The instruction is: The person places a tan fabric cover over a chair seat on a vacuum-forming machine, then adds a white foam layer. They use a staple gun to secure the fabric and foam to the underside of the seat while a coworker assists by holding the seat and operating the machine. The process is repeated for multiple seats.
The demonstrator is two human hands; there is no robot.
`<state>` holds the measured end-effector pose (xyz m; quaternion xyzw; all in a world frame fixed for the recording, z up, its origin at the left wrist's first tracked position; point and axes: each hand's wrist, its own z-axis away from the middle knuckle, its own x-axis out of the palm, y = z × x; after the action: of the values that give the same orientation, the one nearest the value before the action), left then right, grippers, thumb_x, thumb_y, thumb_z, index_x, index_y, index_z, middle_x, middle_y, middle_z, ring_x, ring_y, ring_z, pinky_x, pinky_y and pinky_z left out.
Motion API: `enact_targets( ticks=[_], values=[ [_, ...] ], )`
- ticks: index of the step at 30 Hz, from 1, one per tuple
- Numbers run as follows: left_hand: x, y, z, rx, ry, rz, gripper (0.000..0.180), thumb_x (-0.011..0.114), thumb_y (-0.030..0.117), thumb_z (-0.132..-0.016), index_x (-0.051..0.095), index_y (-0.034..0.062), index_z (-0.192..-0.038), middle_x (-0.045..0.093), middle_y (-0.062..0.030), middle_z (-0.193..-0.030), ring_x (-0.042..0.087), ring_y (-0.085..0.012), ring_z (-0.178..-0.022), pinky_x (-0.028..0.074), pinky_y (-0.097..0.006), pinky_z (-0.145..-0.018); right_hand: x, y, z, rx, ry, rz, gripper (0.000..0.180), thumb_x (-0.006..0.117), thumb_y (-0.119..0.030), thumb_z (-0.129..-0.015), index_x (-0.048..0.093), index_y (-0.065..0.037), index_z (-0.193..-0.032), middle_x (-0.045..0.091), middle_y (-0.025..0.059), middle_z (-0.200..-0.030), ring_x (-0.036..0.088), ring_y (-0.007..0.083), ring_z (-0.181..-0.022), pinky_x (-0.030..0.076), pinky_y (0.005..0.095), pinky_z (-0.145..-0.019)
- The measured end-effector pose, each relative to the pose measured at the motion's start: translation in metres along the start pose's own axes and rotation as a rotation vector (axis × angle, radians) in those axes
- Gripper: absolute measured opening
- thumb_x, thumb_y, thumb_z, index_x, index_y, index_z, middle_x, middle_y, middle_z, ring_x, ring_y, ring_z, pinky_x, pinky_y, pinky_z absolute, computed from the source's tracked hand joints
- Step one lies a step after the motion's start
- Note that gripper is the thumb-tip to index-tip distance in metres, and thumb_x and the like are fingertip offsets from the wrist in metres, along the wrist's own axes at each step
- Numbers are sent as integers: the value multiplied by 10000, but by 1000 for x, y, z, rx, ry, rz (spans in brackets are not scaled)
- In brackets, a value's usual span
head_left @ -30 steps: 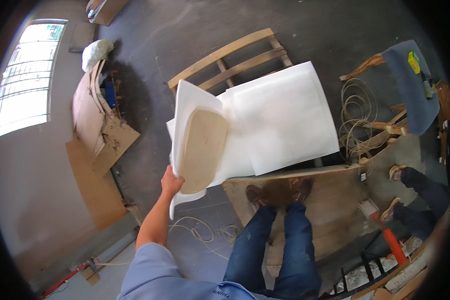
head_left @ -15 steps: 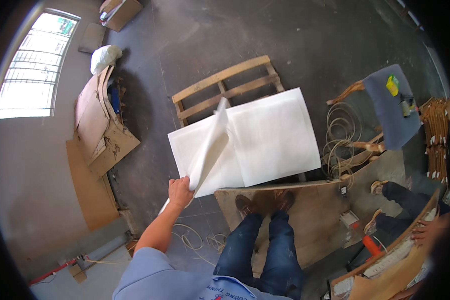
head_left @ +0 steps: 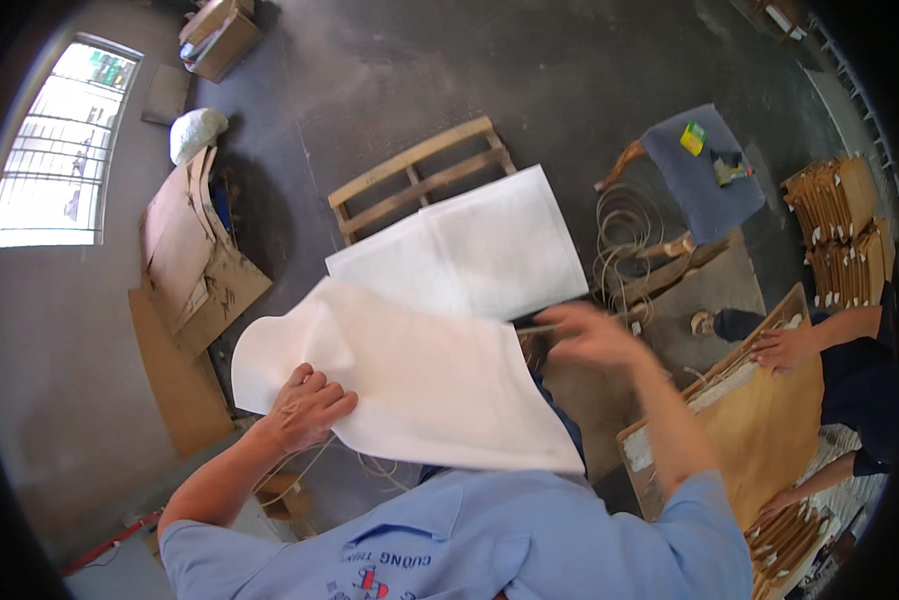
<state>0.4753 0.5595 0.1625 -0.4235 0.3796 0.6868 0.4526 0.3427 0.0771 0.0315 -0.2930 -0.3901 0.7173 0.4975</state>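
A large white sheet [head_left: 420, 375], which looks like thin foam, hangs in front of my body and hides most of my legs. My left hand [head_left: 310, 405] is closed on its lower left part, and the sheet bulges and folds around the grip. Just beyond the sheet's right edge, my right hand [head_left: 592, 335] is in the air, blurred, with its fingers stretched out and nothing in them. Farther off, more white sheets [head_left: 510, 245] lie flat in a stack on a wooden pallet [head_left: 415, 160].
A blue-topped wooden stool [head_left: 700, 175] bears small items, beside coiled tubing [head_left: 625, 230]. At right, a co-worker's hands [head_left: 785, 348] hold a brown panel [head_left: 775, 425]. Bundled brown pieces [head_left: 835, 230] stand at far right. Cardboard sheets [head_left: 185, 240] lean at left.
The white sheet has come off the stack toward my body, held by my left hand. My right hand has entered the view. The co-worker's panel shows more fully.
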Motion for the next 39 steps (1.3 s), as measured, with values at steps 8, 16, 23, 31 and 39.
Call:
enact_targets(
  ticks=[8, 16, 23, 31, 39],
  values=[
    [-37, 23, -37, -75, 99, 107, 605, 836, 58, -576, 622, 143, -1135, 586, -19, -897, 583, -249, -898, 402, -416, -946, 83, -35, 42, -241, -374, 341, 1135, 914, -403, -756, 302, -89, -1660, 489, 209, -1569, 471, 358, -1462, 412, 428, -1191],
    [-92, -29, -105, 55, 78, -139, 463, 852, 293, -682, 657, 147, -1076, 654, -29, -939, 643, -264, -1008, 390, -511, -1048, 88, -37, 57, -382, 199, 552, 643, 821, -187, -773, 628, -81, -1377, 728, 205, -1196, 709, 409, -1066, 577, 492, -926],
    [-123, -145, -69, -763, 509, -268, 481, 799, 335, -892, 709, 61, -1277, 714, -139, -1307, 606, -296, -1336, 298, -597, -1243, 60, -59, 6, 29, 306, 409, 448, 761, -232, -759, 737, 37, -1117, 747, 276, -905, 755, 412, -898, 587, 455, -813],
    [164, 2, -43, -758, 594, 1630, 309, 676, 352, -1059, 734, 75, -1181, 742, -20, -1045, 695, -150, -930, 543, -307, -853, 38, -59, -31, 239, 635, 30, 439, 789, -107, -757, 701, 163, -1092, 756, 256, -1001, 763, 341, -885, 602, 434, -769],
    [212, 90, -136, -1105, 153, 2472, 678, 570, 667, -1020, 556, 176, -1487, 616, -124, -1397, 625, -313, -1116, 493, -500, -919, 31, -182, 130, -88, 865, -522, 383, 723, -25, -866, 666, 108, -1221, 746, 164, -1019, 751, 257, -872, 615, 376, -757]
  ],
)
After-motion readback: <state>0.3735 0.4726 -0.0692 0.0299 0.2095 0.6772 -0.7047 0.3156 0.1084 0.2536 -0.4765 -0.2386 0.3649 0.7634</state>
